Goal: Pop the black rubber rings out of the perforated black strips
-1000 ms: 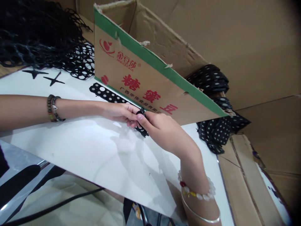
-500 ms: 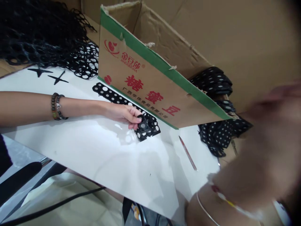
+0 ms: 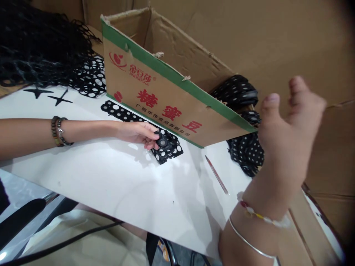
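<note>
My left hand (image 3: 134, 133) lies on the white table top (image 3: 111, 184), its fingertips gripping a small round black disc (image 3: 162, 142). The disc sits on a black rubber sheet with round holes (image 3: 169, 150), which continues as a strip (image 3: 119, 112) along the foot of a printed cardboard box (image 3: 155, 92). My right hand (image 3: 288, 122) is raised at the right, fingers apart and holding nothing. A slim pointed stick (image 3: 216, 174) lies on the table between my hands, nearest to my right wrist.
A tangled heap of black mesh (image 3: 41, 48) lies at the upper left, with two black cross-shaped pieces (image 3: 37, 92) below it. Stacked dotted black sheets (image 3: 245, 151) lie beyond the box at the right. Large cardboard panels (image 3: 277, 44) stand behind.
My right hand has let go of the black piece and risen away to the right, uncovering the stick on the table. My left hand stays on the disc.
</note>
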Demonstrator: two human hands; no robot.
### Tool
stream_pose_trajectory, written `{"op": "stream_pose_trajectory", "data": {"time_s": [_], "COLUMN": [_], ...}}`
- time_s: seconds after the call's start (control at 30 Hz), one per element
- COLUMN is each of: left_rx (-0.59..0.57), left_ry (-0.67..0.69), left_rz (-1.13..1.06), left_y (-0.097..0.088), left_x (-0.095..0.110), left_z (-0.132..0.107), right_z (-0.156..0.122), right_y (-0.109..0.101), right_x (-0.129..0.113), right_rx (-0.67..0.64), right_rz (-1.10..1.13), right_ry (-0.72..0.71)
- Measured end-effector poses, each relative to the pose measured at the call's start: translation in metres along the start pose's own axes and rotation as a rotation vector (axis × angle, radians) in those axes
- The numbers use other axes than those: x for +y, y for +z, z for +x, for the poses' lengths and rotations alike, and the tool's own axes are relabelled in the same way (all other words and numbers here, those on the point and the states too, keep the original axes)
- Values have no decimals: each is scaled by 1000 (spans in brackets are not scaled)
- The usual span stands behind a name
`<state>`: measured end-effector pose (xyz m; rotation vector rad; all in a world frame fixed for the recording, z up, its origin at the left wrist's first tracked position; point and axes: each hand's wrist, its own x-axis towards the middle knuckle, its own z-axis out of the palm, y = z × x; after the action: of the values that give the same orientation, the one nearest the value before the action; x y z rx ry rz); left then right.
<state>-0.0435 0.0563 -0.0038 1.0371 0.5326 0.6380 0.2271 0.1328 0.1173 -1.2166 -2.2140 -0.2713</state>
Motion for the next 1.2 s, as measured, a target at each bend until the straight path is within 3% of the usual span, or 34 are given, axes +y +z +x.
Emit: {"op": "stream_pose_trajectory", "data": {"time_s": [0.07,0.17,0.23,0.33,0.4,0.47,0.67,0.83,0.93,1.03,1.1,1.2], "left_rx": [-17,-30,-32,-31,-31,-31,81,129,187,275,357,487], "left_ry": [8,9,14,21,24,38,67,123,128,138,169,256], "left_rz": [1,-17,-38,-69,-93,-110,-75,-123,-170,-156,-87,109], "left_y": [1,2,2,-1,-4,-5,2,1,0,3,7,16], "left_x": [0,1,0,-3,-6,-8,-5,-7,-8,-10,-12,-16], "left_z": [0,0,1,2,3,4,3,3,6,9,11,10], "right_z": [2,-2,-6,-13,-17,-19,-18,-18,-21,-28,-34,-42], "right_y": [-4,-10,-8,8,23,34,42,56,62,66,70,76], "right_x": [-16,-47,-67,-91,-101,-104,-96,-96,-100,-110,-119,-131], "right_rx": [107,-19,-171,-521,-785,-962,-1031,-1157,-1075,-841,-684,-529], "right_rz": [5,139,289,414,490,545,466,802,761,397,177,121], "right_ry": [80,44,-10,-156,-232,-228,-47,-40,2,52,14,-47]}}
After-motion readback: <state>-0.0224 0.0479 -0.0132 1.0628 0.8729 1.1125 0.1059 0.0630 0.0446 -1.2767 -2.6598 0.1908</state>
